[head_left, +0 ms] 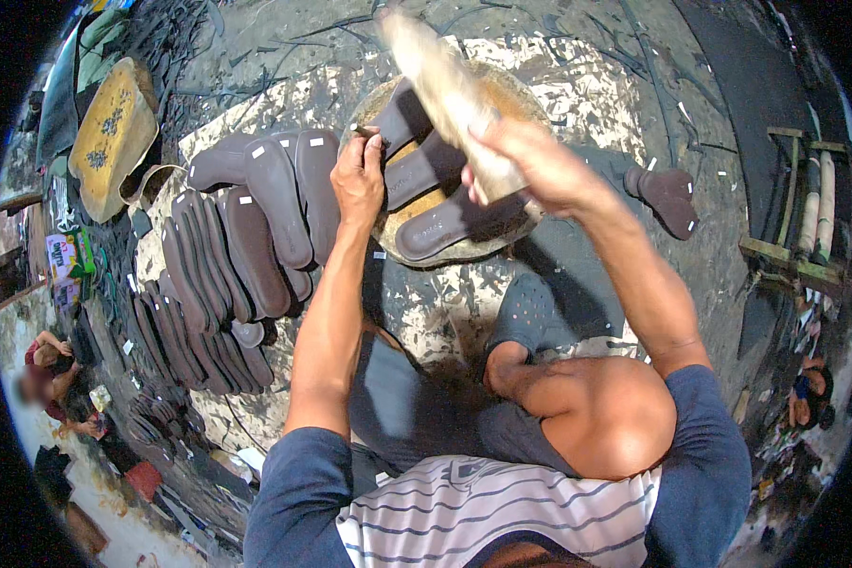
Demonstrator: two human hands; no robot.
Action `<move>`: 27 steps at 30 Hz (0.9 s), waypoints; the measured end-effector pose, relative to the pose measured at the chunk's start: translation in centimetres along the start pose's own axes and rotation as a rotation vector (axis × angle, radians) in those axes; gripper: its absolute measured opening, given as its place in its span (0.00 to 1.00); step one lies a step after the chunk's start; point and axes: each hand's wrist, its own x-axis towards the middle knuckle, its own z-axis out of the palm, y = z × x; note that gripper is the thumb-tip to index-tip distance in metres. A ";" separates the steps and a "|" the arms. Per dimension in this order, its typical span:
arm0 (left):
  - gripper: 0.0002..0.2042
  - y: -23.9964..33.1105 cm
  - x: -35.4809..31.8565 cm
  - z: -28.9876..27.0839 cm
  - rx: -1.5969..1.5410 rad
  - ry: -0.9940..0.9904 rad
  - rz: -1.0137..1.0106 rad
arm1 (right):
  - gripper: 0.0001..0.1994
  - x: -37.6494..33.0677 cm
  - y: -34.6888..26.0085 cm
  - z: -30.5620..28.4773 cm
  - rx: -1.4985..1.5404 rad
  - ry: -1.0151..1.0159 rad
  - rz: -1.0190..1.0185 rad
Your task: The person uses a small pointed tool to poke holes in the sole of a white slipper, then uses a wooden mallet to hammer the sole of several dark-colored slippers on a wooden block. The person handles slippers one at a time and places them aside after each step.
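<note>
My right hand (525,161) grips a thick wooden club (445,90), raised and blurred over a round wooden block (521,95). On the block lie three dark brown shoe soles (445,220). My left hand (360,175) rests at the block's left rim, fingers pinched on a small dark tool (363,130) set against the uppermost sole (399,115).
A long overlapping row of brown soles (246,237) lies left of the block. Two more soles (667,194) sit to the right. A yellow-stained slab (112,137) lies at far left. My bent knee (596,417) is below. Another person (47,374) sits at the left edge.
</note>
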 end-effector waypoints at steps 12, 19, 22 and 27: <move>0.13 -1.9 -0.5 0.1 0.202 -0.093 0.349 | 0.31 2.2 7.0 -1.5 -0.644 -0.026 -0.042; 0.16 0.9 0.2 0.8 -0.610 0.288 -0.426 | 0.25 1.0 10.2 -2.6 0.022 0.020 0.178; 0.16 0.1 -1.6 0.7 -0.504 0.127 -0.333 | 0.20 0.6 9.5 -2.4 0.030 -0.003 0.180; 0.12 1.1 -3.3 0.7 -0.364 -0.020 -0.340 | 0.25 0.0 8.8 -2.5 0.106 0.016 0.214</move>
